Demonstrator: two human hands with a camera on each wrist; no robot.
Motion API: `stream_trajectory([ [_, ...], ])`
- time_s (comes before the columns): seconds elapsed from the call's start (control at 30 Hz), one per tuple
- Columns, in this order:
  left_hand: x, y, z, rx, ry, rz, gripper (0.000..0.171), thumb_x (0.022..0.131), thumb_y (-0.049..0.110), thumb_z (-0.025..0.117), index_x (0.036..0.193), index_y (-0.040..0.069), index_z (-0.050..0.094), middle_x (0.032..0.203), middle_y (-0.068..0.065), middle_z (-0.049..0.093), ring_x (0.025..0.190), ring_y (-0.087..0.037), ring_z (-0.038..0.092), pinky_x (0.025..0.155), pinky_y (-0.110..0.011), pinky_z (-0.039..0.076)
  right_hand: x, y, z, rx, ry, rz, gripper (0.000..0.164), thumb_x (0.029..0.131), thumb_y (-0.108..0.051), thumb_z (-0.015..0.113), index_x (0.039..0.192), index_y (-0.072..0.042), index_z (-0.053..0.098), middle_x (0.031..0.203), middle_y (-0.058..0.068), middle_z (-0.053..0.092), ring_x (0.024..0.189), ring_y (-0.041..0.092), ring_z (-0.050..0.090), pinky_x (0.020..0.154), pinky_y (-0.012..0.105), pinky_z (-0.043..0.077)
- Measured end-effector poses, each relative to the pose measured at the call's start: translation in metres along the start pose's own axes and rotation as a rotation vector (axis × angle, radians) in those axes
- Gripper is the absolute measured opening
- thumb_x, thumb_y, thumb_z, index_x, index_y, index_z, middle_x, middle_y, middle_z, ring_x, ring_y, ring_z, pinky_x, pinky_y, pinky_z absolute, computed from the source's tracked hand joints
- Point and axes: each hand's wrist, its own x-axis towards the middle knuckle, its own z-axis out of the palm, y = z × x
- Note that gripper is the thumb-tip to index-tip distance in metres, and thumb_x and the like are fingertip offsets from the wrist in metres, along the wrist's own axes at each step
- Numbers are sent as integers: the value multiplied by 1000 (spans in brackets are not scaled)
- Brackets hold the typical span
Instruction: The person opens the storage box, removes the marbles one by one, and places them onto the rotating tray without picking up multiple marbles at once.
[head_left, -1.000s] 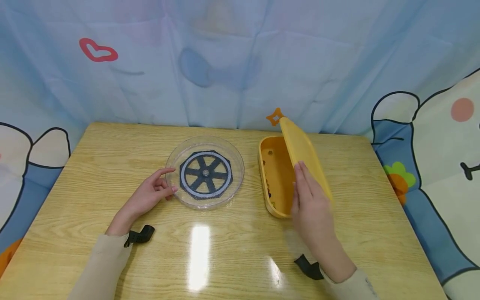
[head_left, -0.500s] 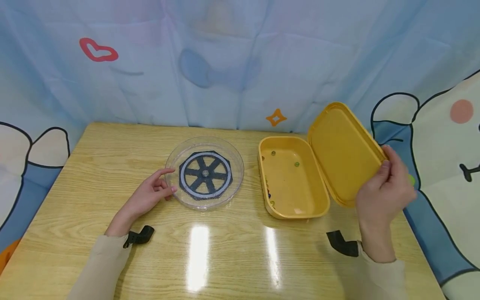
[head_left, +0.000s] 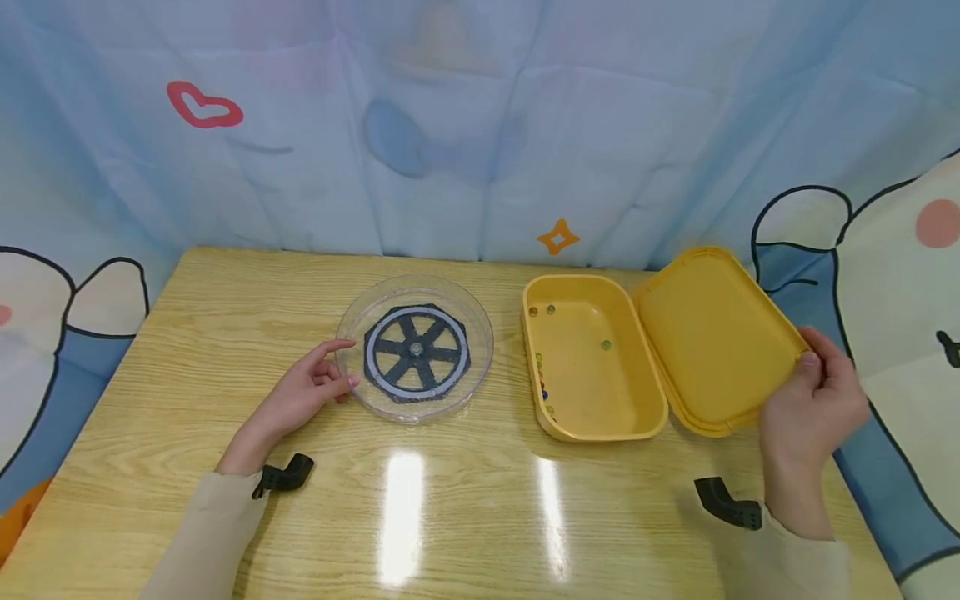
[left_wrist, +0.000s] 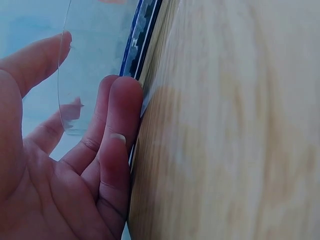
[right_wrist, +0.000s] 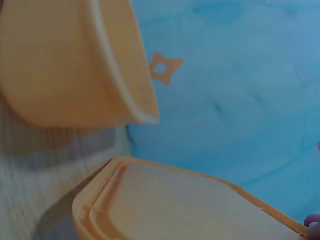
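Observation:
My left hand (head_left: 307, 382) is at the left side of a clear round dish (head_left: 480, 375). Its index finger and thumb touch the rim, the other fingers bent between them near the table. A dark wheel-like disc with spokes and a pale ring (head_left: 417, 350) shows in the middle of the dish. On the right, my right hand (head_left: 813, 408) grips a yellow lid (head_left: 720, 333) by its right edge, tilted, underside up. The lid's left edge lies right beside an uncovered yellow box (head_left: 592, 433). Several small glass marbles (head_left: 606, 344) lie in the box, mostly along its left wall.
A wooden table (head_left: 480, 500) bears everything. Behind it hangs a blue printed curtain (head_left: 450, 167), which also shows at both sides. Each wrist carries a black camera mount, such as the left one (head_left: 288, 475).
My right hand has lifted the lid off the box and swung it right, turning its underside up and lowering it beside the box. The marbles have come into view. My left hand stays at the dish.

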Motion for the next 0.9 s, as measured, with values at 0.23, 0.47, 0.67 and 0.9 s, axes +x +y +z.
stream_trajectory([
  [0.23,1,-2,0,9,-7,4,59,97,19,69,148,8,43,81,-14,63,71,-26,63,72,-29,48,12,28,-12,90,-73,189,31,101,-6,56,126,-17,70,121,-4,65,97,3,60,90,13,45],
  [0.47,1,-1,0,14,-16,-15,59,97,20,68,149,11,42,83,-14,63,73,-27,63,73,-30,48,28,48,-22,181,-82,333,33,97,0,60,124,-15,72,112,-8,65,94,2,59,89,11,43],
  [0.67,1,0,0,16,-8,-22,60,97,19,69,149,11,41,82,-13,62,72,-27,63,73,-30,48,38,77,-29,-2,-155,401,34,97,-6,63,128,-18,70,106,-15,62,88,-3,53,70,4,42],
  [0.9,1,-1,1,15,-4,-22,60,96,19,69,149,12,42,81,-13,62,72,-27,63,70,-29,48,45,108,-36,50,-258,529,36,92,-4,69,126,-16,69,91,-20,64,82,-5,56,63,4,44],
])
